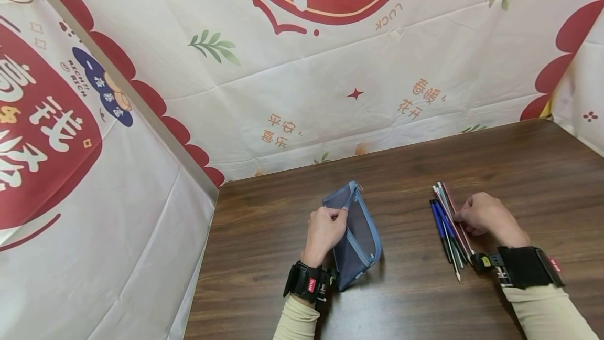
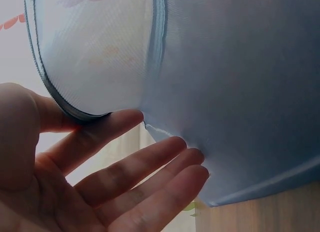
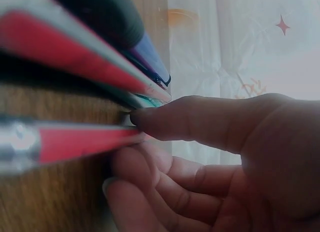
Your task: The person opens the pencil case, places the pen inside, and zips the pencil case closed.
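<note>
In the head view, a blue mesh zip pencil pouch stands propped on the table with its zip undone. My left hand pinches the pouch's rim between thumb and index finger; its other fingers extend along the blue cloth side in the left wrist view. To the right lies a bundle of pens and pencils. Over its right side, my right hand pinches a red pencil with a silver band between thumb and fingers. Beside that pencil are blue-and-black pens and another red pencil.
The brown wooden table ends at a white printed cloth hanging behind it. A second printed cloth hangs along the left side. Bare table lies between the pouch and the pens.
</note>
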The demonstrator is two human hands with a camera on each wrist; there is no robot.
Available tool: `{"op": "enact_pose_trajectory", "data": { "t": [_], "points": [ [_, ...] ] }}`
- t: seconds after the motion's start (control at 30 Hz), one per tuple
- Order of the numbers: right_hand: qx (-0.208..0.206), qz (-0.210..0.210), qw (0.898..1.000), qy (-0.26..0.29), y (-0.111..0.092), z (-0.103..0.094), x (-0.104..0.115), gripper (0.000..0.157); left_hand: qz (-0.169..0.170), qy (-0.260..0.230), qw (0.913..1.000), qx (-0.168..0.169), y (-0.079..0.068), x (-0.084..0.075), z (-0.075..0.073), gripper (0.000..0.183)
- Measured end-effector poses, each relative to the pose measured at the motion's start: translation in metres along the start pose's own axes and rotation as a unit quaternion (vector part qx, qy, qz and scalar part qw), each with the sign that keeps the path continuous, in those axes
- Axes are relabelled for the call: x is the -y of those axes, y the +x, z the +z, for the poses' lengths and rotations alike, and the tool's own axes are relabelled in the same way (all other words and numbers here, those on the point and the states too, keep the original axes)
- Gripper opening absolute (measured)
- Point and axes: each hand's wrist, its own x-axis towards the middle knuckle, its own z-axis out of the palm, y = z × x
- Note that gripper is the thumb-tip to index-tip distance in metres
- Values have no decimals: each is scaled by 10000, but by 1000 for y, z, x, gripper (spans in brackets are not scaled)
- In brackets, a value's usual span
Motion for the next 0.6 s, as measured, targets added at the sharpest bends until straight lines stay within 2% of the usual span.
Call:
{"op": "enact_pose_trajectory", "data": {
  "t": [0.2, 0.6],
  "points": [
    [6, 3, 9999, -114, 0, 2, 1, 24, 52, -75, 10000, 8, 1, 1, 0, 51],
    [29, -42, 9997, -258, 1, 0, -3, 33, -52, -90, 9999, 28, 2, 2, -2, 51]
  ]
}}
